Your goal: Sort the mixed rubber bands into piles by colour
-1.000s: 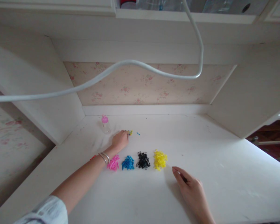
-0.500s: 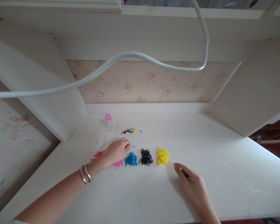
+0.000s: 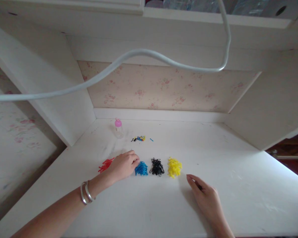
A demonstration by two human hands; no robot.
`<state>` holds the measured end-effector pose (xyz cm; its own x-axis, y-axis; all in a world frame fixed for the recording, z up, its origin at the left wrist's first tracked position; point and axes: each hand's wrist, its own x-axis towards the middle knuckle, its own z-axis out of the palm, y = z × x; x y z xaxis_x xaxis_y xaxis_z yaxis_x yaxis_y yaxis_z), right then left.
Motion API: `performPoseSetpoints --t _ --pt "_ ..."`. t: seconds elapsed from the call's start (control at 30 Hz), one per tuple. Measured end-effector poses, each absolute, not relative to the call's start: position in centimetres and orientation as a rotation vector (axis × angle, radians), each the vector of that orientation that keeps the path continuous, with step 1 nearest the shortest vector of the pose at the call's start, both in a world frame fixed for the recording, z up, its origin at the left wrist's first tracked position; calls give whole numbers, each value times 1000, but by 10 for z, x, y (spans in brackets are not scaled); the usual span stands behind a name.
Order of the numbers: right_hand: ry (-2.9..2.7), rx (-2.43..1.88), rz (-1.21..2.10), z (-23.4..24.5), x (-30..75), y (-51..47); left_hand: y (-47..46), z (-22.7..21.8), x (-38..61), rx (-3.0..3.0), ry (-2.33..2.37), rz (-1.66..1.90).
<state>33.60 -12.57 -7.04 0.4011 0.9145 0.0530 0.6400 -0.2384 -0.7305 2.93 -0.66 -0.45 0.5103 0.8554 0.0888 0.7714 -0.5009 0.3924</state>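
My left hand [image 3: 125, 164], wearing two silver bangles, is closed with its fingertips at the upper left edge of a pile of blue rubber bands [image 3: 141, 168]. Whatever those fingers pinch is hidden. Under the hand, the pink pile is covered. A red pile of rubber bands [image 3: 106, 164] shows to its left. Black rubber bands [image 3: 157, 167] and yellow rubber bands [image 3: 174, 167] lie in heaps further right. My right hand [image 3: 205, 196] rests on the table just right of the yellow heap, thumb and forefinger pressed together; anything between them is too small to see.
Behind the row lies a small mixed cluster of bands [image 3: 139, 138], with one blue band [image 3: 151, 139] apart from it. A clear bottle with a pink cap [image 3: 118, 123] stands at the back left. A white cable [image 3: 144, 53] hangs across the view above the white table [image 3: 149, 205].
My left hand has come down toward me, from behind the blue pile to its edge, now covering the pink pile. The blue band at its fingertips no longer shows. My right hand is nearly still.
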Motion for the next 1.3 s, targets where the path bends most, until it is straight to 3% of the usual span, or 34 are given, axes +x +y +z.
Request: performPoseSetpoints --t 0.23,0.5,0.73,1.0,1.3 --pt "-1443 -1980 558 -51 333 -104 -49 -1 -6 2190 1406 649" --pt "-2002 -1919 344 5 277 -13 -102 -47 -41 1688 1487 798" --pt "-2136 -2098 270 -14 244 73 -104 -54 -44 1707 1454 892" --pt "-2165 -2219 228 -32 228 95 -104 -52 -45 1710 1418 884" --pt "-2395 -1883 338 -17 219 64 -103 -51 -45 1736 1381 846"
